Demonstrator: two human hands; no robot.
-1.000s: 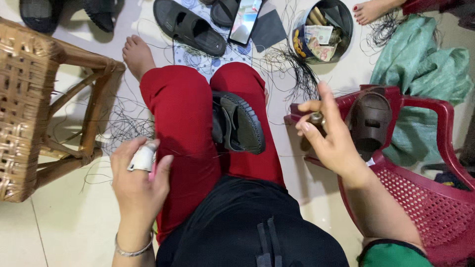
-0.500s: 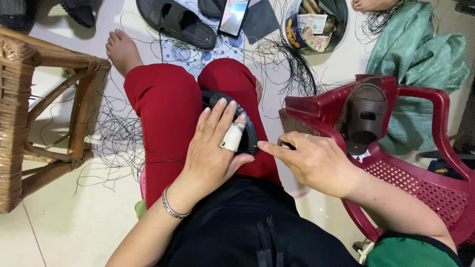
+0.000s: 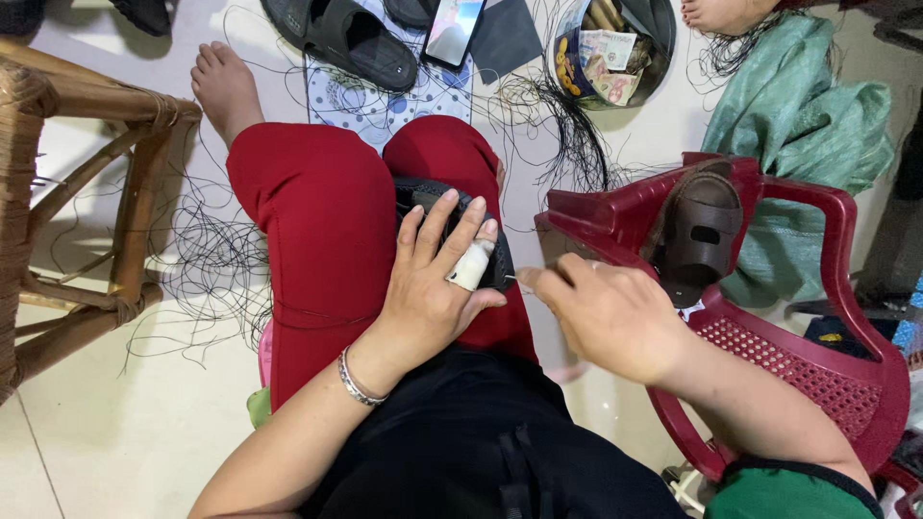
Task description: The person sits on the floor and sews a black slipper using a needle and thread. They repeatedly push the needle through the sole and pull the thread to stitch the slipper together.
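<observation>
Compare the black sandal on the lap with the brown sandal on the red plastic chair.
The black sandal lies on the red-trousered lap, mostly covered by the left hand; the brown sandal leans propped on the red plastic chair, untouched. The black one is being worked at its edge by the right hand; the brown one sits fully exposed. Both are open, strapped sandals.

Bare floor (image 3: pixel 115 423) left of red-trousered legs (image 3: pixel 317 231) open; wicker stool (image 3: pixel 67 192), tangled black thread (image 3: pixel 202 269) crowd beyond. Red plastic chair (image 3: pixel 798 365) blocks right.
</observation>
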